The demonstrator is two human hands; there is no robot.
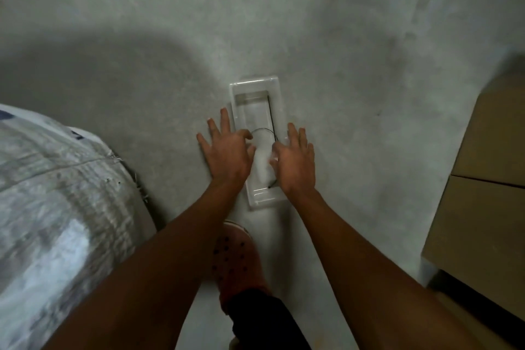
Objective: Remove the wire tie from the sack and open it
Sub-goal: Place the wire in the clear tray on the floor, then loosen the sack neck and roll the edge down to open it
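A thin black wire tie point(269, 122) lies curled inside a clear plastic tray point(252, 88) on the concrete floor. My left hand point(227, 148) hovers over the tray's left edge with fingers spread and nothing in it. Over the tray's right side, my right hand point(295, 159) is also spread and empty. The big white woven sack point(56, 193) sits at the left, away from both hands. Its top is out of view.
A brown cardboard box point(483, 179) stands at the right edge. My foot in a reddish clog point(235, 258) is on the floor just below the tray. Grey concrete floor point(341, 37) stretches ahead.
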